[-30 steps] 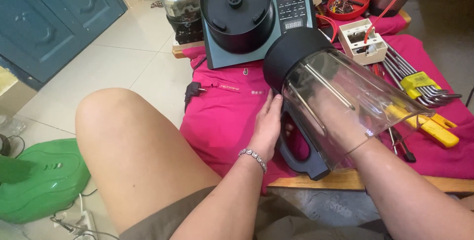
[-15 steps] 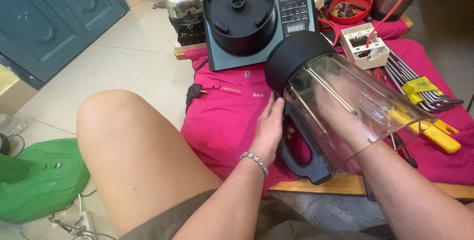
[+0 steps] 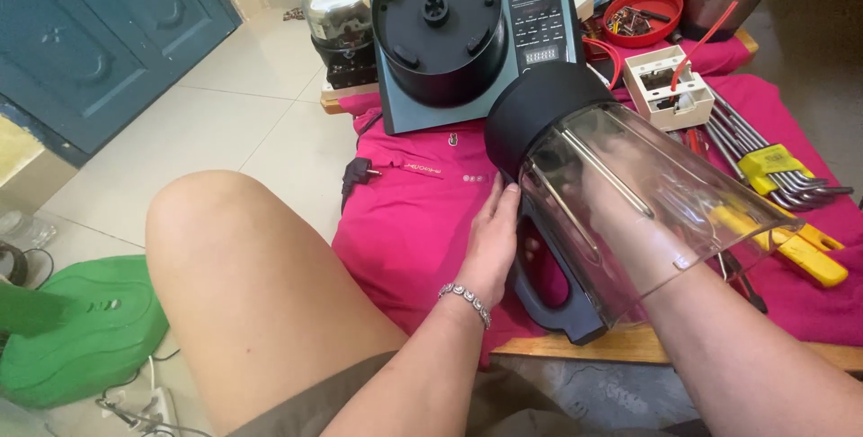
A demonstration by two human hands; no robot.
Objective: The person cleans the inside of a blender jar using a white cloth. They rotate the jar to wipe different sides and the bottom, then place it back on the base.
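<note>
The left hand (image 3: 493,244) lies open and flat against the side of the clear blender jar (image 3: 629,203), by its dark handle (image 3: 548,298), while the right hand (image 3: 620,199) reaches inside the jar, its grip unclear through the plastic. The jar lies tilted on its side over the pink cloth (image 3: 413,221), black base toward the grey blender base unit (image 3: 467,32). Beyond, a red bowl (image 3: 643,16) holds small parts.

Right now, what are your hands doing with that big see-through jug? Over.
Left hand flat against the blender jug beside its dark handle. Right hand inside the jug, grip hidden. Jug tilted over pink cloth; blender base behind, apart.
</note>
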